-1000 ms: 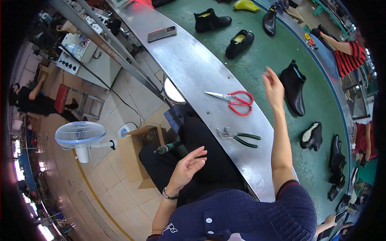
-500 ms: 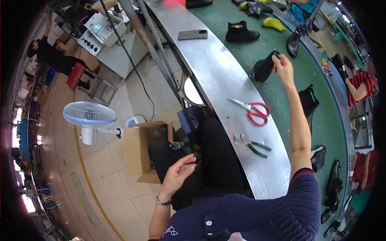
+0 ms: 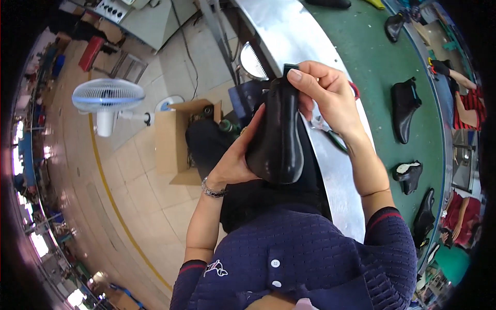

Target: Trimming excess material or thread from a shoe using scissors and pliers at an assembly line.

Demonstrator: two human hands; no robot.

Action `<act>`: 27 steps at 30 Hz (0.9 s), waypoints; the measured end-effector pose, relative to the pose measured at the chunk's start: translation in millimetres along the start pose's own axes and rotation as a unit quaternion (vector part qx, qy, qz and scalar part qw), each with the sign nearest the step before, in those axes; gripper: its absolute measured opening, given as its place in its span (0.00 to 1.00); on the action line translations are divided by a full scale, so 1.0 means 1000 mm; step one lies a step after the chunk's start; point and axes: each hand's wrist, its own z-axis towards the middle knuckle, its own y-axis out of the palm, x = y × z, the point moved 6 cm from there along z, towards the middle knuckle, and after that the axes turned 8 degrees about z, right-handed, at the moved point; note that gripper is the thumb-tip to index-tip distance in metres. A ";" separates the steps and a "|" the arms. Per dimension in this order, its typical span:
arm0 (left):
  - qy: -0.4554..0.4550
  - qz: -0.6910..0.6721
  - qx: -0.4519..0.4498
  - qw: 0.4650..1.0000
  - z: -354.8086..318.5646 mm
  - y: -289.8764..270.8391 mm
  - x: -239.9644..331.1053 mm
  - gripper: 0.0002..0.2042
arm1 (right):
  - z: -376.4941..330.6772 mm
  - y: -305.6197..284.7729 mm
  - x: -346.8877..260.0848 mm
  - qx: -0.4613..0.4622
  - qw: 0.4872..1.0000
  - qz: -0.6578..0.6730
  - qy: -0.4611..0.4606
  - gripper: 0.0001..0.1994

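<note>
A glossy black ankle boot (image 3: 281,137) is held up over my lap, its rounded end toward me and its top pointing away. My left hand (image 3: 238,161) cups its left side, fingers running along the leather and partly hidden behind it. With thumb and fingers, my right hand (image 3: 325,93) pinches a dark pull tab (image 3: 290,68) at the boot's top. Beyond my right wrist lie pliers with green handles (image 3: 336,139) on the metal ledge, mostly covered. Of the red-handled scissors (image 3: 354,90) only a bit of handle shows behind my right hand.
A shiny metal ledge (image 3: 289,31) borders the green conveyor belt (image 3: 369,77), where several black boots (image 3: 405,109) rest. To my left stand an open cardboard box (image 3: 173,139) and a white fan (image 3: 107,98). Across the belt, a person in red and black stripes (image 3: 469,106) works.
My right hand has brought the boot from the belt back over my lap. My left hand has risen and taken hold of its side. The view has shifted too.
</note>
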 end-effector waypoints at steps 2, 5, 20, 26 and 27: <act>-0.033 -0.073 0.035 0.996 -0.024 -0.005 -0.021 0.62 | 0.000 0.008 0.014 -0.003 0.999 -0.031 -0.043 0.13; -0.047 -0.057 0.079 0.994 -0.056 -0.011 -0.038 0.63 | -0.012 -0.027 0.026 0.094 0.985 -0.084 -0.117 0.15; -0.333 -0.279 0.272 0.859 -0.138 -0.074 -0.064 0.29 | -0.129 -0.134 0.167 0.152 0.755 -0.637 0.033 0.22; -0.334 -0.245 0.236 0.879 -0.090 -0.063 -0.066 0.34 | -0.110 -0.094 0.151 0.193 0.941 -0.113 0.256 0.28; -0.328 -0.252 0.235 0.879 -0.087 -0.060 -0.076 0.36 | -0.103 -0.078 0.144 0.142 0.956 -0.110 0.233 0.31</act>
